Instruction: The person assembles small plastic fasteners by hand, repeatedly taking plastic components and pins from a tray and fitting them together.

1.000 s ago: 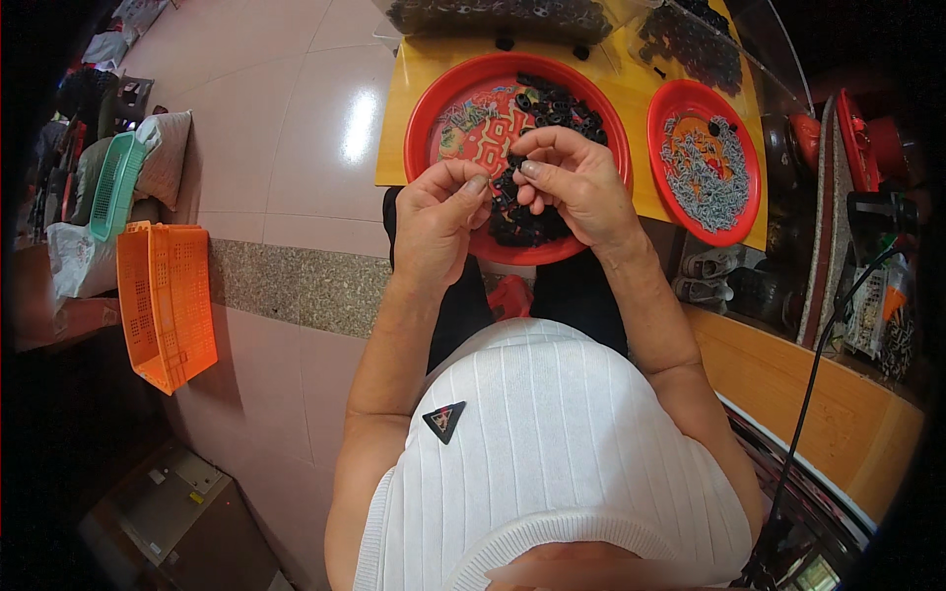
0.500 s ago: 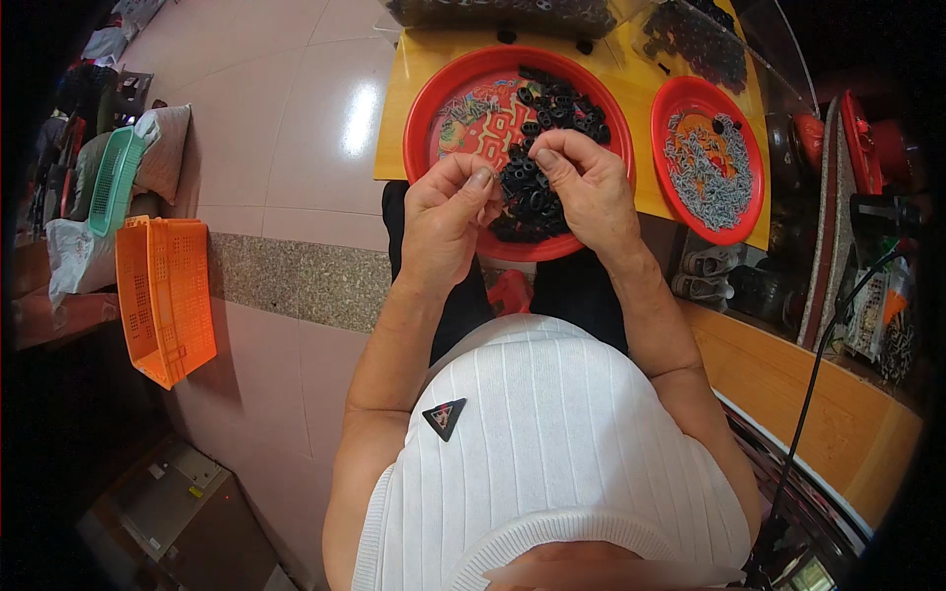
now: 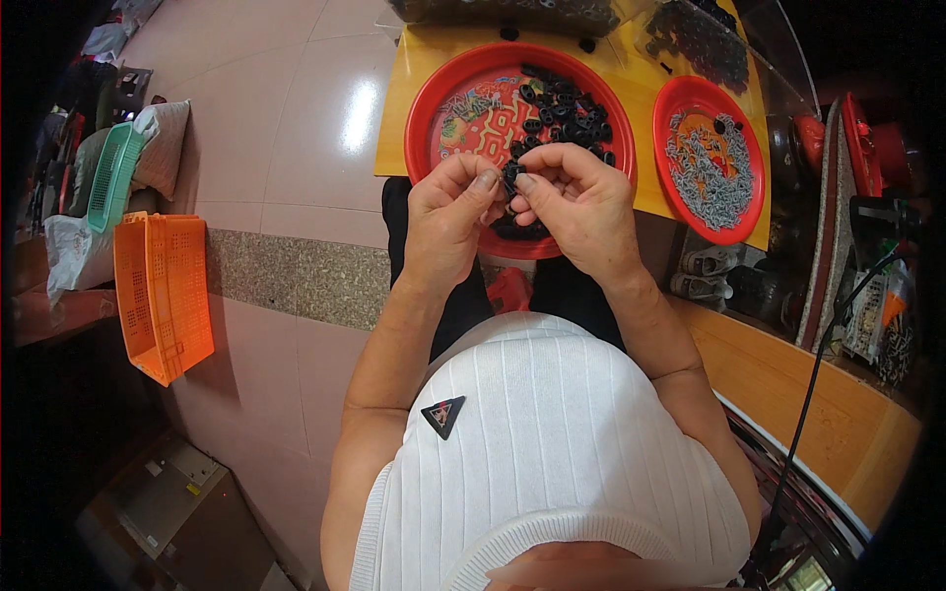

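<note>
My left hand (image 3: 448, 217) and my right hand (image 3: 588, 209) meet over the near side of a large red round tray (image 3: 418, 123). Between their fingertips is a small black plastic part (image 3: 510, 177), pinched by my right thumb and forefinger. My left thumb and forefinger are also pressed together at its left side; what they hold is too small and covered to make out. Many similar black parts (image 3: 572, 113) lie heaped on the tray's right half. Thin small metal pieces (image 3: 473, 102) are scattered at its upper left.
A smaller red tray (image 3: 658, 148) of grey screws (image 3: 711, 187) sits to the right on the yellow table (image 3: 394, 138). Clear bins (image 3: 512, 15) of dark parts stand at the back. An orange crate (image 3: 168, 295) and a green basket (image 3: 113, 177) are at the left.
My right hand has moved left and slightly down, bringing its fingertips against those of my left hand. The black part now shows between them. My left hand has barely moved.
</note>
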Tool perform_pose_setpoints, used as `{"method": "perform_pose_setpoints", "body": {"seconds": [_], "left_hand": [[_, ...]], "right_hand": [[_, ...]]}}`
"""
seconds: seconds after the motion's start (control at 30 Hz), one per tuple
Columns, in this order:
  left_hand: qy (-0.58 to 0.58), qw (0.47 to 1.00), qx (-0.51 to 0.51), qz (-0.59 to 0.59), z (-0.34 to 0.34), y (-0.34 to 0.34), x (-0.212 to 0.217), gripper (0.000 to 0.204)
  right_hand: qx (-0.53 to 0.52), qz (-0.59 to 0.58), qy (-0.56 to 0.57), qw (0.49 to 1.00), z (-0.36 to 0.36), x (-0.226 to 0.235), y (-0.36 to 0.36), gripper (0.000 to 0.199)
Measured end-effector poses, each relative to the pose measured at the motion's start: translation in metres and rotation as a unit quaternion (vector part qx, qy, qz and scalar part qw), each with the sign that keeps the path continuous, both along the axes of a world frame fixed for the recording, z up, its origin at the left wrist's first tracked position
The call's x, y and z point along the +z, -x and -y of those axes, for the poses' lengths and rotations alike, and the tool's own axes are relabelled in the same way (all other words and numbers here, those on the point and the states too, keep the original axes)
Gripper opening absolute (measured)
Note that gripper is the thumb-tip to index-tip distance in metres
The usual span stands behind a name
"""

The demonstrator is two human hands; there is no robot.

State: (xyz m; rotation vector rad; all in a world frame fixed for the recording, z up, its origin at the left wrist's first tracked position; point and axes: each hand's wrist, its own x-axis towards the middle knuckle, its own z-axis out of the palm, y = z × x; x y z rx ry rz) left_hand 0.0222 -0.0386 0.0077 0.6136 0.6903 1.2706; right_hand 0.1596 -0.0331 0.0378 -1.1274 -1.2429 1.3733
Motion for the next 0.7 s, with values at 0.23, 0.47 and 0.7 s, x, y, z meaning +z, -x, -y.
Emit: {"method": "perform_pose_setpoints", "body": {"seconds": [0.23, 0.47, 0.7], "left_hand": [[-0.004, 1.000, -0.001, -0.025, 0.001, -0.001, 0.000, 0.009], [-0.018, 0.999, 0.009, -0.042, 0.001, -0.003, 0.000, 0.008], [-0.051, 0.994, 0.048, -0.085, 0.003, -0.011, -0.004, 0.006]], "right_hand": [[-0.007, 0.025, 0.016, 1.000, 0.002, 0.002, 0.003, 0.012], [-0.010, 0.041, 0.010, 0.999, 0.001, 0.000, 0.005, 0.010], [-0.012, 0.033, -0.021, 0.999, 0.004, -0.008, 0.004, 0.006]]}}
